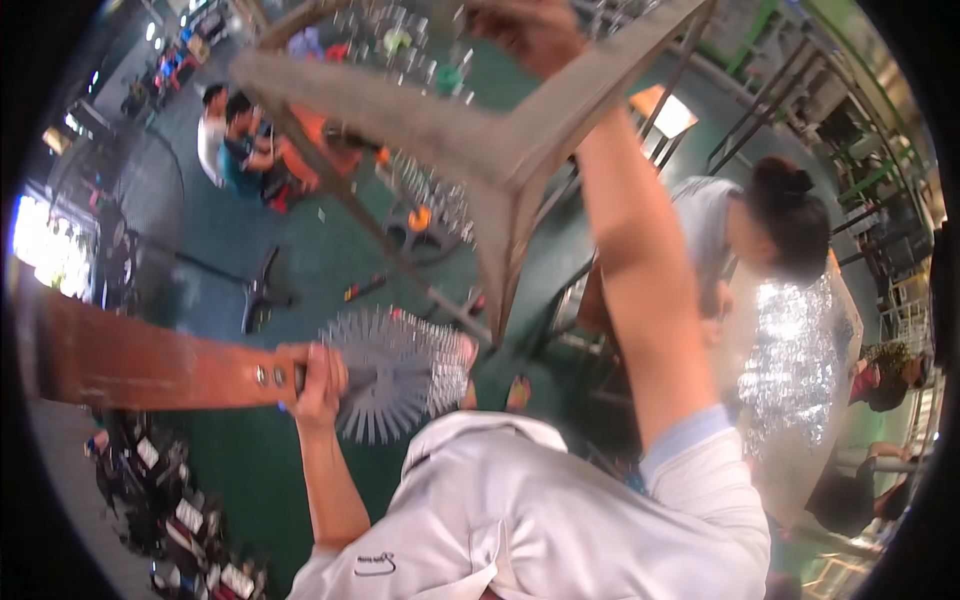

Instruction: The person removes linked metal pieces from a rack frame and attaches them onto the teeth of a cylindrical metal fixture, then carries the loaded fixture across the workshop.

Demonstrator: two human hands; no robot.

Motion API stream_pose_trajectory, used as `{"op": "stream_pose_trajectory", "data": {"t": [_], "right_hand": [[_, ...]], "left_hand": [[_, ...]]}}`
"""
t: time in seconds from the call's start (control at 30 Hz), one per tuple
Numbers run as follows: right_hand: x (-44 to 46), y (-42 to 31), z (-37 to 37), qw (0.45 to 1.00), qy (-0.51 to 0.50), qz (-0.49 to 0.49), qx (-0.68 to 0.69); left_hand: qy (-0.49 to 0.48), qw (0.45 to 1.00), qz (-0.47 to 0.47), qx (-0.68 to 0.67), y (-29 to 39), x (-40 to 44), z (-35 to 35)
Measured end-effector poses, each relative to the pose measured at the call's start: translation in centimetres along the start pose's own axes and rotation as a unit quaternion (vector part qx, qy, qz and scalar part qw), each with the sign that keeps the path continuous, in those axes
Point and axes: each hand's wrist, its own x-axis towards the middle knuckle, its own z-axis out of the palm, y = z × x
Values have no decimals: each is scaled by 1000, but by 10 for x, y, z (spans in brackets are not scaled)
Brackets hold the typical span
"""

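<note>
White shirt [560, 500] bears illegible script, bottom centre; left hand [318, 385] clamps brown panel [170, 360], left; right hand [535, 35], top, grip unclear.

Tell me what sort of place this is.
Probably a workshop or small factory: a person works beside a spread of small shiny pieces, others sit low across the floor, and a metal frame looms up close.

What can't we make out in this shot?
All head view:
Right hand: blurred, at top edge; grip unclear.
Metal frame: one arm cut off by top edge.
Orange-brown panel: far end lost in dark lens border.
Shirt lettering: too small, blurred.
</note>
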Motion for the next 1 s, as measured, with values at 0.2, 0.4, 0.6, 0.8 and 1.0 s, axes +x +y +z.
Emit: {"op": "stream_pose_trajectory", "data": {"t": [0.2, 0.4, 0.6, 0.8, 1.0], "right_hand": [[-43, -18, -9, 970, 156, -32, -182], [-129, -17, -37, 966, 119, -149, -173], [-226, -24, 22, 887, 217, -49, -404], [-297, 1, 61, 873, 266, -5, -408], [-344, 36, 101, 880, 301, 22, -367]], "left_hand": [[20, 1000, -15, 3, 9, 6, 16], [-56, 996, -8, 68, 15, 19, 17], [20, 996, -23, 83, 13, 27, 30], [57, 986, -14, 158, 15, 31, 40], [146, 975, 31, 165, 10, 33, 64]]}}
